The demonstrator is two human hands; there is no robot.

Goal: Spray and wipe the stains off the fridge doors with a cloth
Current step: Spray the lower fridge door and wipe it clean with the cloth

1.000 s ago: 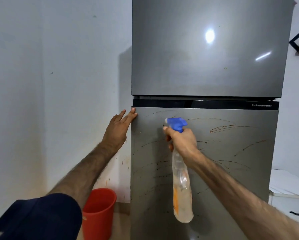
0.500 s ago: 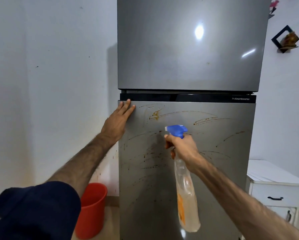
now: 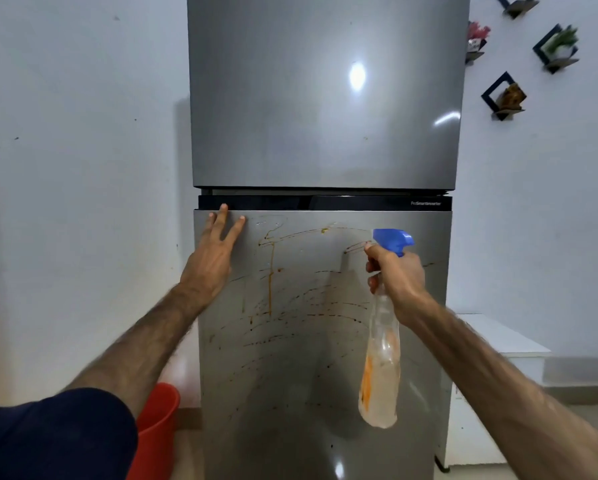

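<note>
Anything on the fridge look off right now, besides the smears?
Yes: on the lower door, one orange-brown streak runs straight down from the top smears like a fresh drip. The upper door looks nearly clean. No cloth is in view.

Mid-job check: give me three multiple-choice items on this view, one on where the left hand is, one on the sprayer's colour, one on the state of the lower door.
1. Where does the left hand rest?
A. On the upper left corner of the lower fridge door
B. On the red bucket
C. On the upper door

2. What colour is the trigger head of the spray bottle?
A. Green
B. Blue
C. White

3. What state is the lower fridge door in?
A. Wiped clean
B. Swung open
C. Closed and streaked with brown stains

Answers:
1. A, its straight fingers lie flat by the door's top left edge.
2. B, the blue head shows above the right hand, which grips the bottle's neck.
3. C, brown streaks and a drip run across the closed door; no cloth is in view.
</note>
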